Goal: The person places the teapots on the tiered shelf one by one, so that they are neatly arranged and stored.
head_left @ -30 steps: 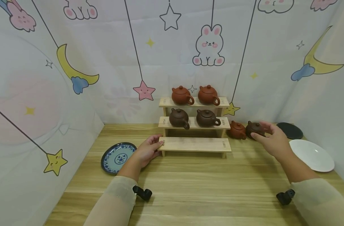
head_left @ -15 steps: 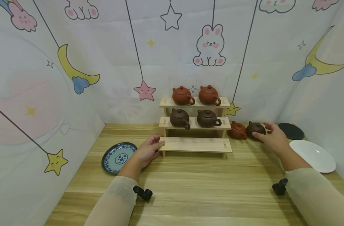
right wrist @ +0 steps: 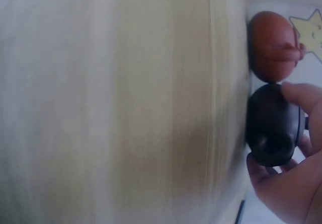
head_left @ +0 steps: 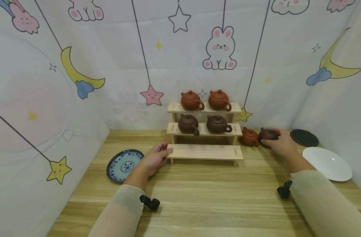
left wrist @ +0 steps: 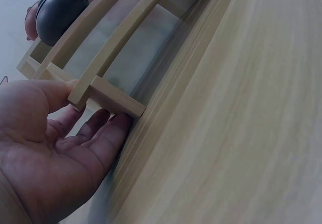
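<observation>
My left hand (head_left: 154,158) pinches the left end of the lowest step of a three-tier wooden display stand (head_left: 205,151). Its thumb lies on the board and its fingers curl beside the leg (left wrist: 116,97). At the right, my right hand (head_left: 282,144) grips a dark brown teapot (head_left: 266,135) on the table, thumb on the near side, fingers around the far side. A red clay teapot (right wrist: 273,43) stands right beside that dark one. Two red teapots, left (head_left: 190,100) and right (head_left: 218,99), occupy the top step; two dark brown teapots, left (head_left: 187,123) and right (head_left: 216,124), the middle one.
A blue-patterned plate (head_left: 121,161) lies left of the stand, partly behind my left forearm. On the right are a black round dish (head_left: 304,137) and a white plate (head_left: 328,164) by my right forearm. A printed white curtain (head_left: 124,59) encloses the back and sides.
My right hand has shifted slightly left and closed around the dark brown teapot, its forearm swinging inward. The left hand keeps its hold on the stand, and the teapots stay in place.
</observation>
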The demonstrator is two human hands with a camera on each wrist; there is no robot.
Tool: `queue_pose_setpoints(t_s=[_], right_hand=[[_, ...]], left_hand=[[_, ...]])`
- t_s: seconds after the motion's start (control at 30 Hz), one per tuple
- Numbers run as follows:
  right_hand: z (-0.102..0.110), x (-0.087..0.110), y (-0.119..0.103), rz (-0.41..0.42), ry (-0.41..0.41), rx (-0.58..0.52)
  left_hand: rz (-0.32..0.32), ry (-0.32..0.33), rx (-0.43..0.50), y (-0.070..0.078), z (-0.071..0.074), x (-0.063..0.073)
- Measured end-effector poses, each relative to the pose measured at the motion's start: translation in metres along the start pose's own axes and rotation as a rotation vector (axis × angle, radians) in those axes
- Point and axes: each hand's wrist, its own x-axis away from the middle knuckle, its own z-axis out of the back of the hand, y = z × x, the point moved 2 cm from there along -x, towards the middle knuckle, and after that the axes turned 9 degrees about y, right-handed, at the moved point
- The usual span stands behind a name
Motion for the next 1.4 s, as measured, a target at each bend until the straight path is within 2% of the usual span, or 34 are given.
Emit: queue_pose_setpoints(t_s=[0.23,0.63,0.93,1.17,1.4], right_hand=[[-0.003,-0.003,0.001,-0.002,0.027,0.039],[-0.002,0.003,0.003,-0.034,0.044,0.012],[0.016,0.028,-0.005,-0.024,0.080,-0.039],[0.025,0.054,-0.011,0.035,0.059,-0.064],[0.023,0.075,-0.018,0.070,0.026,-0.082]], left_hand=[[0.001,-0.002,0.001,0.000,0.000,0.000],[0.011,0.016,0.002,-0.002,0.000,-0.001],[0.005,0.003,0.015,-0.003,0.000,-0.003],[0.003,-0.002,0.015,-0.003,0.000,-0.004],[0.009,0.006,0.012,-0.002,-0.001,-0.003]])
